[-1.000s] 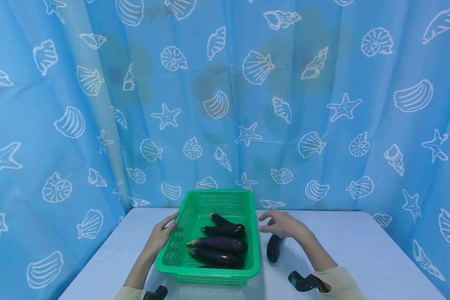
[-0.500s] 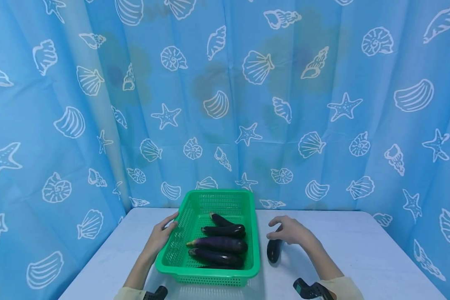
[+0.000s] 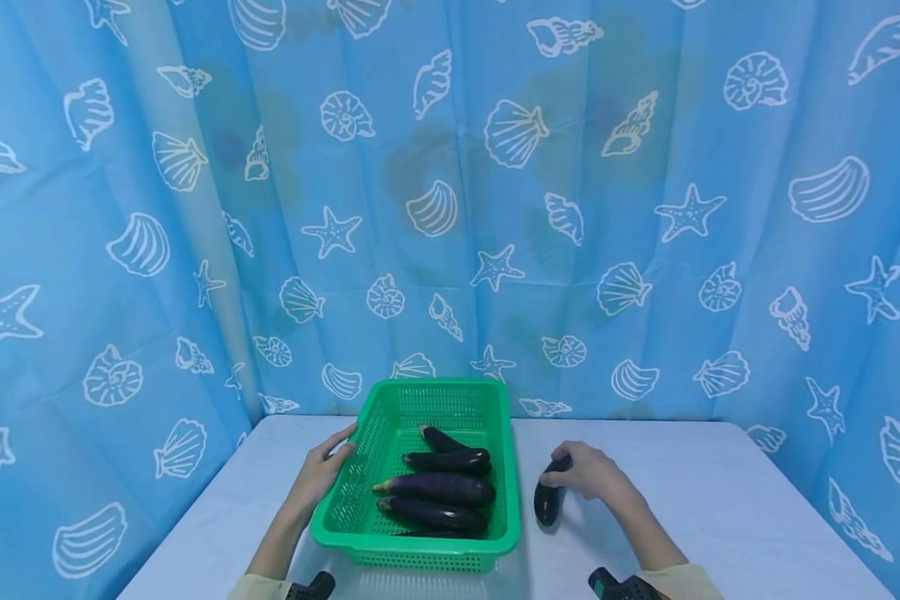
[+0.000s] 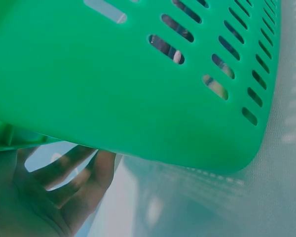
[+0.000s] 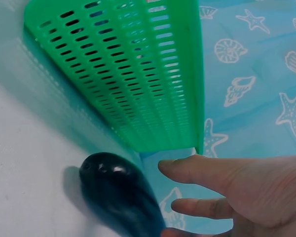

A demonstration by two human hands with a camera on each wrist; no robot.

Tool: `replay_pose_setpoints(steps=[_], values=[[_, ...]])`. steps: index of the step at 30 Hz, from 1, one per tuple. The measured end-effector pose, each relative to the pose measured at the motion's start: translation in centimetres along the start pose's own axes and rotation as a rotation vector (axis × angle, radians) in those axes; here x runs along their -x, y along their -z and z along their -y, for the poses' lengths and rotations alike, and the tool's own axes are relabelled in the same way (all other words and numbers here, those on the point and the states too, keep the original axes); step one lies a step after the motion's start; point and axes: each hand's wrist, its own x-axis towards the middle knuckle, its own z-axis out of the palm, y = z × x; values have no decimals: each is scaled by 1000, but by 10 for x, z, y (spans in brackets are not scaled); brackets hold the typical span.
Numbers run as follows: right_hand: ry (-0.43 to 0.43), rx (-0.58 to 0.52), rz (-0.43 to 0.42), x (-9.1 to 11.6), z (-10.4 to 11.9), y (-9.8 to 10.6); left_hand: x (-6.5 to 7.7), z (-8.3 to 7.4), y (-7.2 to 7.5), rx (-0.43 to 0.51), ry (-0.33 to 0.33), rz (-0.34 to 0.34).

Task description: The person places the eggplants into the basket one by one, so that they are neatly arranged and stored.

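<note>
A green perforated plastic basket (image 3: 420, 543) holds several dark purple eggplants (image 3: 438, 489). My left hand (image 3: 321, 473) rests against the basket's left side, its fingers extended at the rim. In the left wrist view, fingers (image 4: 89, 185) touch the outer wall below the rim. Another eggplant (image 3: 547, 502) lies on the table to the right of the basket. My right hand (image 3: 588, 471) is over that eggplant's far end, with thumb and fingers to either side. In the right wrist view, the thumb and fingers are spread beside the eggplant (image 5: 116, 185), the thumb apart from it; some fingertips are cut off.
A white table (image 3: 690, 492) stretches out on both sides of the basket. Behind it and at the left hangs a blue curtain (image 3: 450, 250) with white seashell and starfish prints. Dark devices (image 3: 622, 586) sit at both wrists.
My right hand has moved right and down from beside the basket's right rim to the eggplant on the table. The left hand, basket and eggplants have stayed in place.
</note>
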Motion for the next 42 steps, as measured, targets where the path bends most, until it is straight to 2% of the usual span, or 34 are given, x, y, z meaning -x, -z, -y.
replay_pose_setpoints(steps=[8,21,31,38,42], values=[[-28,17,-15,-2,-7,-8,0,1,0,3,11,2],[-63,-36,-30,-11,-18,-24,-1,1,0,9,27,-6],[-125,-15,-54,-11,-18,-25,-1,-2,1,4,20,4],[-132,28,-44,-9,-16,-25,-1,-1,1,8,21,2],[-158,-5,-23,-10,-18,-27,-1,0,0,6,21,2]])
